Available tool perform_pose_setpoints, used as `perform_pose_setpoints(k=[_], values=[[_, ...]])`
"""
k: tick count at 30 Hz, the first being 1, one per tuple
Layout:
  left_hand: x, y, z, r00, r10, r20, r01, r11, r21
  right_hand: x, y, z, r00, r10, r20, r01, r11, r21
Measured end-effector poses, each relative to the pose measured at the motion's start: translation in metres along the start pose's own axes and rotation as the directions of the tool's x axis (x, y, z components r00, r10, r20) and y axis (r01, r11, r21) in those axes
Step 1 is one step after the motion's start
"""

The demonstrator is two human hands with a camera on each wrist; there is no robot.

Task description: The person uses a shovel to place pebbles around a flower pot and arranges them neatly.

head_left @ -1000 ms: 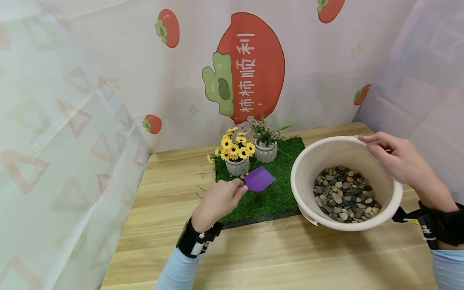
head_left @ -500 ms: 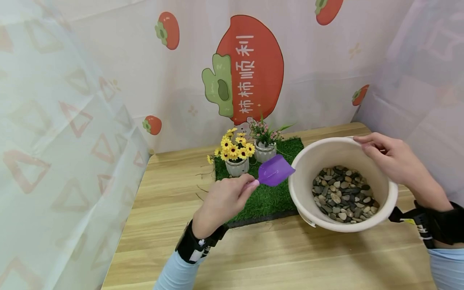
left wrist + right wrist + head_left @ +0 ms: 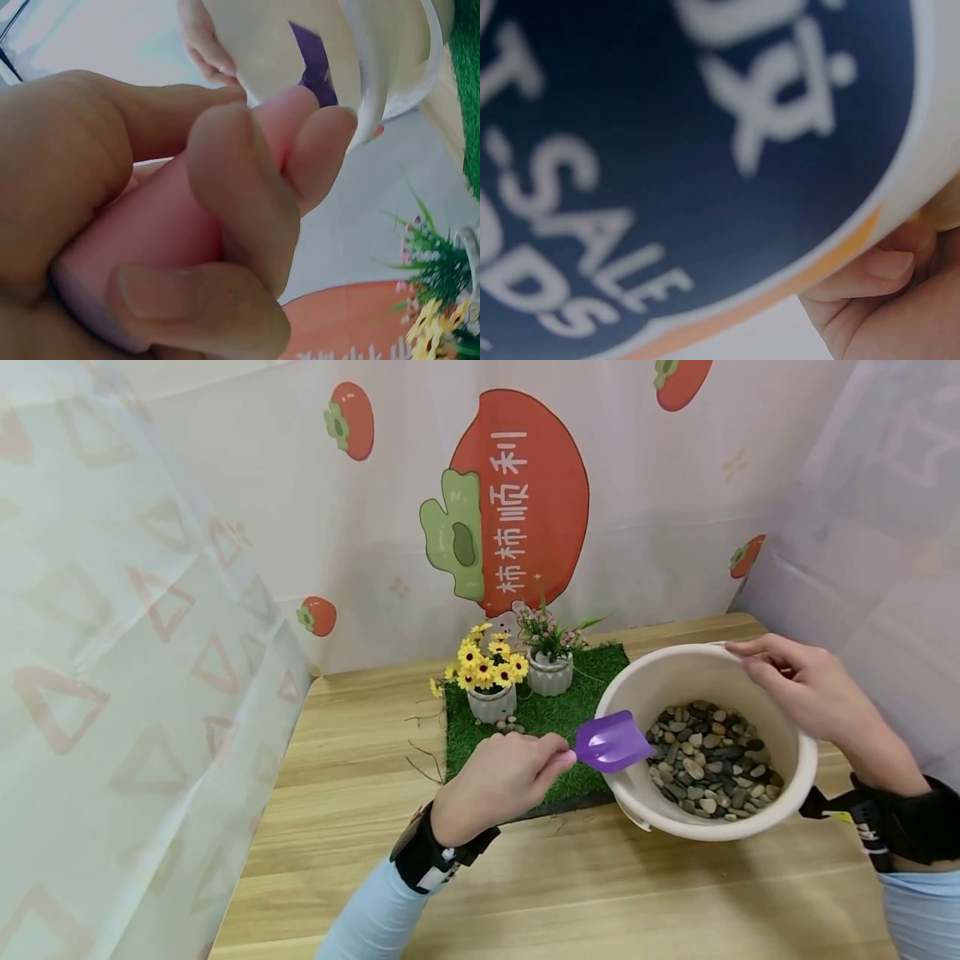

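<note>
My left hand (image 3: 502,781) grips a small toy shovel (image 3: 611,742) with a purple blade. In the left wrist view my fingers wrap its pink handle (image 3: 169,217). The blade overlaps the near-left rim of a cream bucket (image 3: 712,832), its tip toward the inside, with no stones on it. Grey, black and tan pebbles (image 3: 708,762) cover the bucket's bottom. My right hand (image 3: 813,689) holds the bucket's far-right rim, thumb and fingers pinching the edge, and the bucket leans toward me. A dark printed label (image 3: 705,187) on the bucket's outside fills most of the right wrist view.
Left of the bucket, a green turf mat (image 3: 468,747) lies on the wooden table (image 3: 330,827). On it stand a pot of yellow flowers (image 3: 491,703), a pot of pink flowers (image 3: 550,675) and several small pebbles (image 3: 510,725). Printed cloth (image 3: 390,510) encloses the back and sides.
My left hand has carried the shovel rightward from over the turf to the bucket's rim. The bucket and my right hand have shifted only slightly left.
</note>
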State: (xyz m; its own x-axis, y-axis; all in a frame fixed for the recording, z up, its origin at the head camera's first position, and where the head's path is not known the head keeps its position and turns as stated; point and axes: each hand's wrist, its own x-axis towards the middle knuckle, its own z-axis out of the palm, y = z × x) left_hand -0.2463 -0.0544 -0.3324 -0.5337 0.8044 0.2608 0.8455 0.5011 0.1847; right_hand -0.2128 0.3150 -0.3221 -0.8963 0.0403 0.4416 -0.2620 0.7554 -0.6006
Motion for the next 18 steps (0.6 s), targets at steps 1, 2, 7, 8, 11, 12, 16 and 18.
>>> perform_pose_setpoints(k=[1, 2, 7, 8, 11, 12, 16, 18], values=[[0.002, 0.001, 0.002, 1.000, 0.003, 0.011, -0.003, 1.000, -0.003, -0.001, 0.000, 0.000, 1.000, 0.002, 0.001, -0.002, 1.000, -0.004], [0.004, 0.001, 0.004, 1.000, 0.003, 0.023, -0.003, 1.000, -0.008, -0.001, -0.001, 0.000, 1.000, 0.006, 0.001, -0.006, 1.000, -0.006], [0.010, 0.003, 0.011, 0.998, -0.011, 0.062, 0.011, 1.000, 0.000, -0.001, -0.003, 0.002, 1.000, 0.018, 0.012, -0.018, 1.000, -0.006], [0.011, 0.004, 0.012, 0.998, -0.009, 0.064, 0.008, 1.000, 0.007, -0.001, -0.004, 0.002, 1.000, 0.017, 0.012, -0.017, 1.000, -0.005], [0.017, 0.010, 0.014, 0.997, 0.011, 0.070, -0.014, 0.999, 0.036, -0.001, -0.004, 0.002, 1.000, 0.015, 0.011, -0.015, 1.000, -0.006], [0.020, 0.013, 0.014, 0.997, 0.019, 0.071, -0.022, 0.999, 0.047, -0.001, -0.005, 0.002, 1.000, 0.014, 0.011, -0.014, 1.000, -0.005], [0.028, 0.023, 0.018, 0.995, 0.041, 0.089, -0.049, 0.995, 0.092, -0.002, -0.005, 0.002, 1.000, 0.011, 0.014, -0.011, 1.000, 0.000], [0.031, 0.027, 0.020, 0.994, 0.054, 0.094, -0.064, 0.992, 0.106, -0.002, -0.005, 0.002, 1.000, 0.006, 0.015, -0.006, 1.000, 0.002]])
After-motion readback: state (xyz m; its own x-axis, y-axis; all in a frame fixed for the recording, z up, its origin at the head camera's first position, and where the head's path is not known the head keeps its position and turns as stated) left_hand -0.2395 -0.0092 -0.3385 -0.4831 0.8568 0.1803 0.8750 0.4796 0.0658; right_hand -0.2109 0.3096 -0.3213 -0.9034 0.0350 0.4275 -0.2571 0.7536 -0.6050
